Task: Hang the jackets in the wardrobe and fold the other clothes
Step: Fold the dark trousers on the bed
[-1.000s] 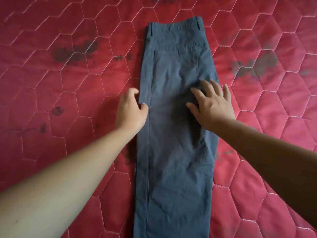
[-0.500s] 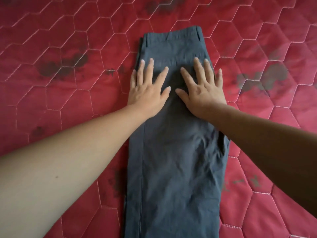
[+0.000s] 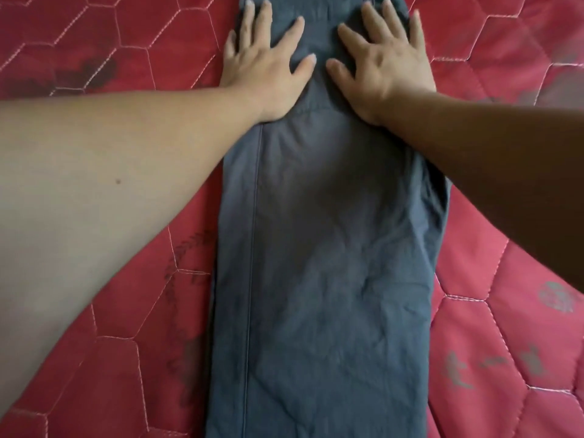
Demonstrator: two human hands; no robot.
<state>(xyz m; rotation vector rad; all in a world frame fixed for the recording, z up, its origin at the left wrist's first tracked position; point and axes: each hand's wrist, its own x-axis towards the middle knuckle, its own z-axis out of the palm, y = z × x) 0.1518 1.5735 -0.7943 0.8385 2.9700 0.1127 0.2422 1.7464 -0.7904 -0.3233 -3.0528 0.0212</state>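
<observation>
A pair of grey-blue trousers (image 3: 322, 263) lies flat, folded lengthwise leg on leg, running from the near edge of the view up to the top. Its waistband is cut off by the top edge. My left hand (image 3: 265, 64) lies flat with spread straight fingers on the upper left part of the trousers. My right hand (image 3: 384, 63) lies flat beside it on the upper right part, fingers spread. Both palms press the fabric down. Some creases show in the lower right of the cloth.
The trousers lie on a red quilted bedspread (image 3: 94, 58) with white hexagon stitching and dark printed patches. My forearms cross the spread from both lower sides. No jackets, wardrobe or other clothes are in view.
Both hands have slid up the trousers toward the waistband. One second ago the left hand held the left edge with curled fingers; it now lies flat. The view has closed in.
</observation>
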